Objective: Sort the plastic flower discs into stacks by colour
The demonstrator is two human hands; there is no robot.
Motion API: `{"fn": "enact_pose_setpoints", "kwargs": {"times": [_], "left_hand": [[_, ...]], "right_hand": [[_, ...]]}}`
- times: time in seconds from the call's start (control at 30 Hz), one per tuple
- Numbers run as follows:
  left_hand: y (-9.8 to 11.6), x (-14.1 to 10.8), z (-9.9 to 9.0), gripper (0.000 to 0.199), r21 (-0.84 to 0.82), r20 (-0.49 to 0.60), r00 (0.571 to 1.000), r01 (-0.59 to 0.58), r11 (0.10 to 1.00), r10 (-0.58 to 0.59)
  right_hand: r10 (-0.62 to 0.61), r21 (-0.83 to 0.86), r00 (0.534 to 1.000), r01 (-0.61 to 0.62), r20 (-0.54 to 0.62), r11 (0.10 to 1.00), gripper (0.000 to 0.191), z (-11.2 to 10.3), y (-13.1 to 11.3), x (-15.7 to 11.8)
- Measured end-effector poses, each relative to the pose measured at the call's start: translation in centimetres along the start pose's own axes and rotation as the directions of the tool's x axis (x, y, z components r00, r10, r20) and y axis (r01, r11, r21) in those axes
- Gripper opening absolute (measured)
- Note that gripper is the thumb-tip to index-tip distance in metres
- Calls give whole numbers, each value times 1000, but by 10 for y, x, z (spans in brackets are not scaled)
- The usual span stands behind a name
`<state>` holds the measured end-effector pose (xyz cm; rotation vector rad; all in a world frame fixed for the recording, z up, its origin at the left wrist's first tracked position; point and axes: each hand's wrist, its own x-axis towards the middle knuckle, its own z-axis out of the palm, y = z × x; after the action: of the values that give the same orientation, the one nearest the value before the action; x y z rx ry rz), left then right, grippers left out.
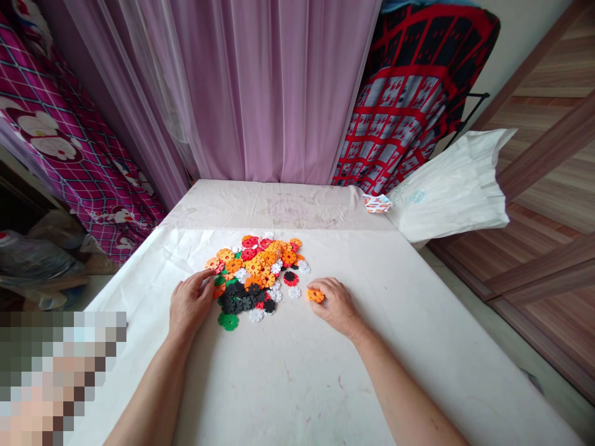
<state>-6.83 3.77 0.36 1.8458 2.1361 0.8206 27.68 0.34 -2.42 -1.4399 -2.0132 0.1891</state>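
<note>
A heap of flower-shaped plastic interlocking discs (pixel 253 266) in orange, red, black, white and green lies on the cloth-covered table. My left hand (pixel 189 303) rests at the heap's left edge, its fingers apart and touching the outer discs; no disc shows in its grasp. Right of the heap, my right hand (pixel 335 303) pinches an orange disc (pixel 315 295) between thumb and fingers, close to the tabletop. Loose white discs (pixel 294 292) and a red-and-black pair (pixel 290 278) lie between the heap and that hand. A green disc (pixel 228 321) sits at the near edge.
The white tablecloth (pixel 288 384) spreads toward me. A white bag (pixel 455 189) stands at the far right corner beside a small patterned paper box (pixel 377 204). Purple curtains (pixel 279 87) hang behind the table, and a wooden door (pixel 548 204) is on the right.
</note>
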Motion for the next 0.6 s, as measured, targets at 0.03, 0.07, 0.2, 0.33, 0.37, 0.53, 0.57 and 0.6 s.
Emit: {"fn": "enact_pose_setpoints", "kwargs": {"times": [0.03,0.07,0.2,0.33,0.37,0.53,0.57,0.6], "left_hand": [[0,0,0,39,1,4,1000,2,1000,-2],[1,0,-1,39,2,8,1000,5,1000,-5],[3,0,-3,40,9,18,1000,10,1000,-10],[4,-1,-3,41,13,27,1000,16,1000,-16],[4,-1,-3,41,14,29,999,18,1000,-18],[3,-1,-2,42,13,26,1000,6,1000,-6],[2,-1,-1,42,14,23,1000,2,1000,-2],[2,-1,-1,41,16,20,1000,-1,1000,1]], "right_hand": [[9,-10,1000,-9,-16,1000,28,1,4,1],[22,-23,999,-23,-39,999,28,1,8,3],[87,-74,986,-99,-143,992,26,1,29,12],[95,-96,980,-113,-174,989,25,-3,34,15],[89,-109,979,-110,-186,988,25,-5,31,15],[-28,-177,980,-8,-199,984,19,-4,-7,10],[-57,-173,983,26,-177,985,18,-1,-17,10],[-76,-167,986,51,-151,985,16,3,-25,9]]}}
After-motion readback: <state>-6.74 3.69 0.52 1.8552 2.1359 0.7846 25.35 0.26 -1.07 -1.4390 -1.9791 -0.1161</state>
